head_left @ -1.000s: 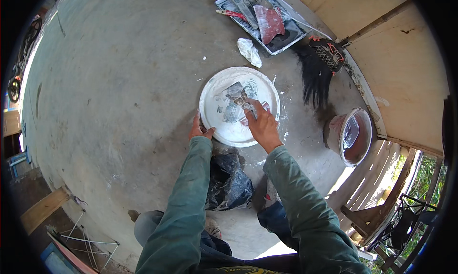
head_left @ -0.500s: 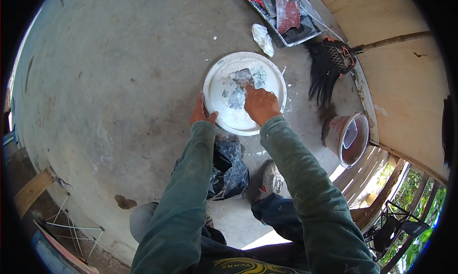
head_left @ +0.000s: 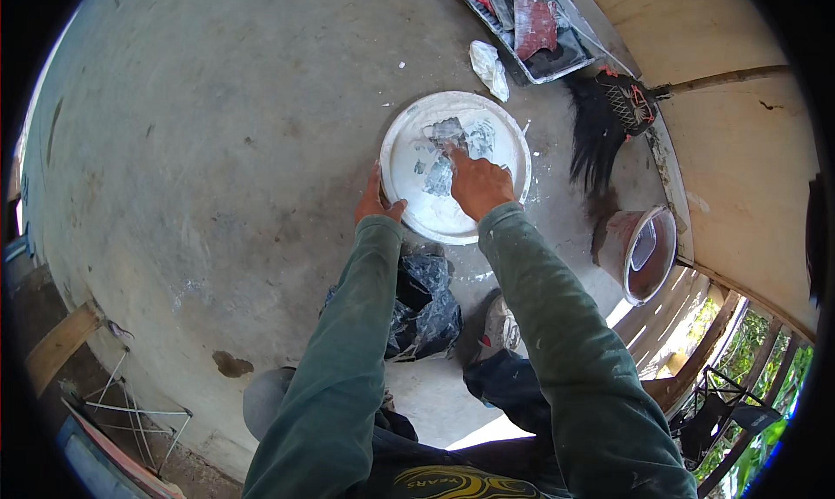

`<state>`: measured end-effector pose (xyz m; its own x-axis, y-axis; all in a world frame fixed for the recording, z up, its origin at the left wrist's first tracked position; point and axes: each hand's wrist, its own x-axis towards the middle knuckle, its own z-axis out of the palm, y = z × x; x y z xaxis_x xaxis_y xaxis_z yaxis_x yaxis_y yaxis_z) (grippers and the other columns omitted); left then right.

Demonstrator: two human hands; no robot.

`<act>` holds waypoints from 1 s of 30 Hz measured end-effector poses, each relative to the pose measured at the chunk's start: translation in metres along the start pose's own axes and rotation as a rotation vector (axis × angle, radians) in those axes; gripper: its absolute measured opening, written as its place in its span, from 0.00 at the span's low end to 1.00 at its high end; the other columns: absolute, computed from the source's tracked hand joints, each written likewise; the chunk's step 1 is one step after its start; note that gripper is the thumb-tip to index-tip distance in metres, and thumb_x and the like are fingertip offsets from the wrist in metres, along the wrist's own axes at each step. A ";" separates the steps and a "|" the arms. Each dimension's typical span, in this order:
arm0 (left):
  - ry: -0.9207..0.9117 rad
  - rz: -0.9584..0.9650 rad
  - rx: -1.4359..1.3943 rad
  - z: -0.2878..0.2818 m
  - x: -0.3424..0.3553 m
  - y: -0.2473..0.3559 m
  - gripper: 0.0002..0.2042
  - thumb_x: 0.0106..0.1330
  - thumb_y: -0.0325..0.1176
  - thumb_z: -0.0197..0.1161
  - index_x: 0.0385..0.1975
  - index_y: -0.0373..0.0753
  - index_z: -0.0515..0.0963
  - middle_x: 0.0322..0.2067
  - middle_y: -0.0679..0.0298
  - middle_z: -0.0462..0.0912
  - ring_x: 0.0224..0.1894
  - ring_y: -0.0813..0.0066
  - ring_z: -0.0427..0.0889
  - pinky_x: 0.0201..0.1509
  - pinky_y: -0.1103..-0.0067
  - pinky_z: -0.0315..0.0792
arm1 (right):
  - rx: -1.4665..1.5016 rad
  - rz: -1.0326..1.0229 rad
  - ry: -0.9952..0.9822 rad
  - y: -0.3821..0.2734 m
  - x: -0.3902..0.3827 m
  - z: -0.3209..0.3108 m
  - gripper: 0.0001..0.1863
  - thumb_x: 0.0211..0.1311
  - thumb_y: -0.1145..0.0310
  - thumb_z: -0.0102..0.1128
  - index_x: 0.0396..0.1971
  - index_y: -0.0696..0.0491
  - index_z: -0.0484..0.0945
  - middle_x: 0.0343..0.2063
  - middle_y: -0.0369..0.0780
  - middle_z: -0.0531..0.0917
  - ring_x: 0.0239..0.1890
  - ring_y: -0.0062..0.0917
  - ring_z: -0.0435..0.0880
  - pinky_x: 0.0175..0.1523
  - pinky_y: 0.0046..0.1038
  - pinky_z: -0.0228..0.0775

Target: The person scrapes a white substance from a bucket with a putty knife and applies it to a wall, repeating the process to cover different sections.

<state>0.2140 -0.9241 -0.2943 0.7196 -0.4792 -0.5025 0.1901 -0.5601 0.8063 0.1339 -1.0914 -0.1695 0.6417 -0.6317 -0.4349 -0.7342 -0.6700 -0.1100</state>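
Note:
A round white lid [head_left: 413, 210] with a raised rim lies on the floor, dusted with white, grey patches showing through near its middle. My left hand [head_left: 376, 202] grips its left edge, thumb over the rim and fingers along the outside. Over the right half is my right hand [head_left: 481, 184], fingers mostly curled and the forefinger reaching to a dark grey patch [head_left: 447, 130]. Whether that patch is a flat piece under my fingertip or part of the lid's surface, I cannot tell. Whatever my right fingers hold, if anything, is hidden.
A crumpled white bag [head_left: 489, 69] and a black tray [head_left: 570, 63] of scraps lie beyond the lid. At the right are a black-bristled broom [head_left: 596, 134] and a tilted bucket [head_left: 639, 254]. A black plastic bag [head_left: 428, 312] sits between my feet and the lid.
The whole view has shifted slightly, so the lid and floor things appear a little farther right. My right fingertip has moved slightly across the lid; my left hand keeps its grip on the edge.

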 end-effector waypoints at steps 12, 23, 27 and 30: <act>-0.092 -0.155 0.045 0.004 -0.004 0.020 0.45 0.49 0.20 0.72 0.70 0.52 0.59 0.53 0.56 0.79 0.48 0.71 0.80 0.53 0.77 0.74 | 0.003 -0.010 -0.049 0.006 -0.003 -0.005 0.25 0.60 0.68 0.48 0.59 0.46 0.73 0.33 0.50 0.85 0.37 0.44 0.86 0.43 0.44 0.77; -0.065 -0.149 0.069 -0.008 0.002 0.022 0.46 0.48 0.23 0.73 0.70 0.54 0.59 0.47 0.57 0.82 0.38 0.72 0.80 0.48 0.77 0.75 | -0.017 -0.060 -0.063 -0.009 0.025 -0.019 0.24 0.59 0.67 0.48 0.58 0.47 0.73 0.37 0.50 0.84 0.42 0.44 0.85 0.44 0.45 0.77; -0.007 -0.052 0.135 -0.014 0.006 -0.011 0.47 0.48 0.24 0.73 0.70 0.55 0.57 0.51 0.54 0.80 0.44 0.67 0.83 0.51 0.74 0.76 | -0.016 -0.007 -0.205 -0.016 -0.007 -0.010 0.25 0.58 0.67 0.47 0.58 0.45 0.73 0.40 0.48 0.85 0.44 0.43 0.85 0.48 0.43 0.76; 0.012 0.013 0.130 -0.010 0.010 -0.028 0.47 0.48 0.25 0.73 0.70 0.55 0.57 0.53 0.53 0.79 0.48 0.64 0.83 0.54 0.73 0.75 | -0.012 -0.055 -0.245 -0.012 0.010 -0.019 0.22 0.58 0.66 0.48 0.53 0.46 0.77 0.43 0.49 0.84 0.47 0.43 0.84 0.51 0.42 0.75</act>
<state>0.2228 -0.9064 -0.3194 0.7295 -0.4796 -0.4877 0.0930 -0.6369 0.7653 0.1530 -1.0972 -0.1553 0.6067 -0.4818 -0.6323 -0.6957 -0.7066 -0.1292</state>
